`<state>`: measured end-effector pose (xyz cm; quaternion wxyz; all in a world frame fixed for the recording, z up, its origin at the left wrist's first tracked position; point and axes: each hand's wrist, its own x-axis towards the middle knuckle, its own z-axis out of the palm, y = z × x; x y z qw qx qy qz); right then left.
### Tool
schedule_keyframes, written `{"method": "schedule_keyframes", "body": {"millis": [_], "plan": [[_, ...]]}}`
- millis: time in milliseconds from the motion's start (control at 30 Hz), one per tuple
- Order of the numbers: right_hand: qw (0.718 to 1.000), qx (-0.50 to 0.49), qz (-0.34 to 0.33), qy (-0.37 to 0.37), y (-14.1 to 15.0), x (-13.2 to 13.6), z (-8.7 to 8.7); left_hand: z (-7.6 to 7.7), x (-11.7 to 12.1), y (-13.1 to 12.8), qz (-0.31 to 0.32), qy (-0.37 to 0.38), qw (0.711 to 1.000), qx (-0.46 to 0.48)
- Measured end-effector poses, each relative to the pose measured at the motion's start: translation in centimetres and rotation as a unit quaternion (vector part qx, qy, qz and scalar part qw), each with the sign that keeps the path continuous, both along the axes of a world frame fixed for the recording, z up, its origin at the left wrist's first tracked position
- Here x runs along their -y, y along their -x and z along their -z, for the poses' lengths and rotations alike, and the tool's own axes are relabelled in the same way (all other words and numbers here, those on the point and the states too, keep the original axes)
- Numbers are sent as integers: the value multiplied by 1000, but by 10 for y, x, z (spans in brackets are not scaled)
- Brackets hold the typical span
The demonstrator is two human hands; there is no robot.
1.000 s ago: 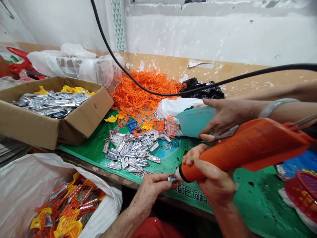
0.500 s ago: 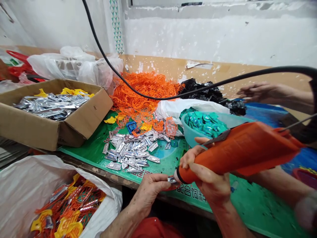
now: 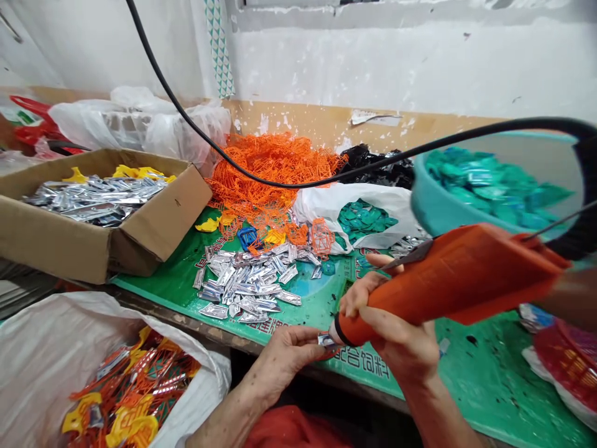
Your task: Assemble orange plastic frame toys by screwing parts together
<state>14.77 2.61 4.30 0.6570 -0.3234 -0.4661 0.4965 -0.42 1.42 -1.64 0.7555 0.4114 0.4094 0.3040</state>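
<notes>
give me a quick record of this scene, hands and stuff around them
left hand: pinches a small silver foil piece
right hand: wrapped around an orange tool, whose tip meets the foil
on table: loose silver foil pieces on a green mat
nearby: co-worker's forearm at right edge, below a blurred teal basin

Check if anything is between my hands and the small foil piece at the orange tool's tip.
Nothing visible is. The left hand pinches the silver foil piece right at the tip of the orange tool, and the right hand grips that tool just behind it, with nothing between them.
</notes>
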Motion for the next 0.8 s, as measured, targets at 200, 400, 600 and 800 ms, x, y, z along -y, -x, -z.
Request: {"method": "schedule_keyframes", "body": {"millis": [200,400,600,800], "plan": [[1000,-15,16,-4,-3,0,-8,3,-1,0,13,-25,1000,-6],[999,-33,22,-4,-7,-1,-10,6,2,-1,17,-33,999,-25],[998,-47,30,-5,-8,0,-8,7,3,-1,17,-30,999,-12],[998,-55,35,-11,-7,3,-12,6,3,-1,11,-24,1000,-10]]}}
